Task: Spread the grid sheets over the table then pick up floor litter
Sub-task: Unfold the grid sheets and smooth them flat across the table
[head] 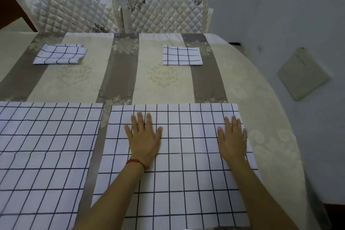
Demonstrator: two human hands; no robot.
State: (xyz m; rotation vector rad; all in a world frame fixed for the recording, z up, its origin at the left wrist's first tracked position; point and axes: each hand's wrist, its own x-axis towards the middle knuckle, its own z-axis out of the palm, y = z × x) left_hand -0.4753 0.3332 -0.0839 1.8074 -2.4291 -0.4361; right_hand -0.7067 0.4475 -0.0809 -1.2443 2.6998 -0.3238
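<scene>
Both hands, left hand [143,137] and right hand [233,137], press flat on the right spread grid sheet [179,183].

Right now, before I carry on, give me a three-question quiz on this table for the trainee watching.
1. True or false: both hands lie flat on the same spread grid sheet.
2. How many grid sheets on the table are still folded?
A. one
B. two
C. three
3. Fill in: the left hand wears a red ____ at the wrist.

Key:
1. True; the right hand lies near that sheet's right edge.
2. B: the far left folded sheet and the far right folded sheet. A second spread sheet lies near left.
3. String bracelet.
</scene>
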